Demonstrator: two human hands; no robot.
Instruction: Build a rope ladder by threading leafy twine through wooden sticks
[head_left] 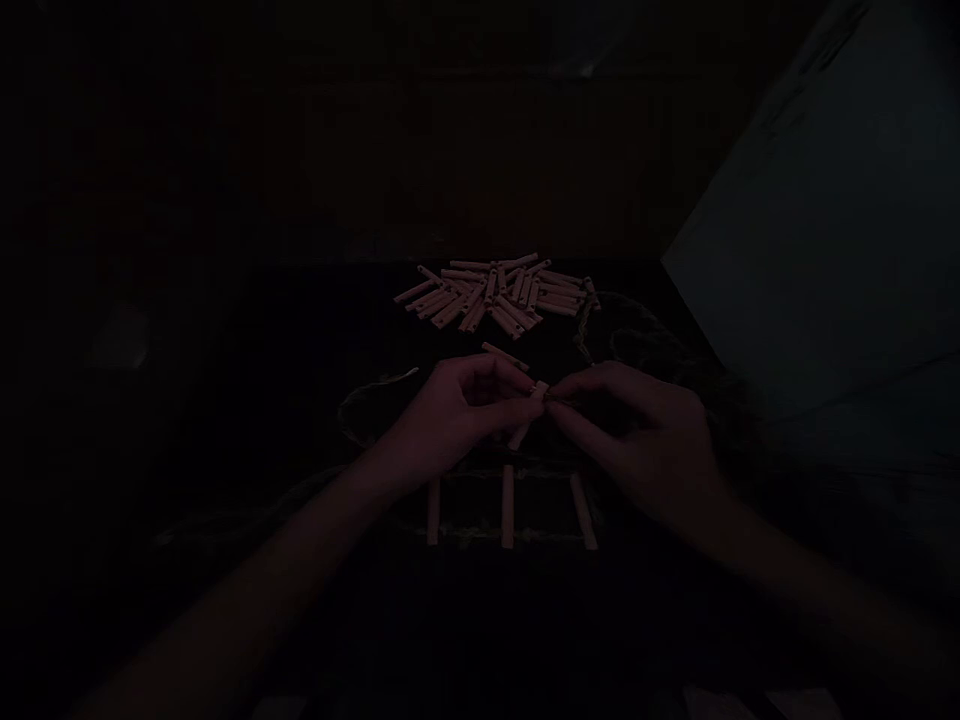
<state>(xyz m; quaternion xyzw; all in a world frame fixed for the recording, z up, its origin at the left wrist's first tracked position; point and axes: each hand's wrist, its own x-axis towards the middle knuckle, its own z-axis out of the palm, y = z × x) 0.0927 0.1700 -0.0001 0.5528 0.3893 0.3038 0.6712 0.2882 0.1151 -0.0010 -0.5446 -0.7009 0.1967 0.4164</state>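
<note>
Heap of loose wooden slats (pixel 491 296)

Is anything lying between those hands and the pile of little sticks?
Yes: one loose stick lies just beyond the left hand, in front of the pile. A loop of twine also lies between the right hand and the pile.

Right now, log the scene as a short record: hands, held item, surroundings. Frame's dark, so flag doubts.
left hand: pinches a pale wooden stick
right hand: fingertips at the stick's upper end, near twine; grip unclear in the dark
beyond hands: one loose stick, then a heap of sticks
nearer body: three parallel sticks on twine
</note>
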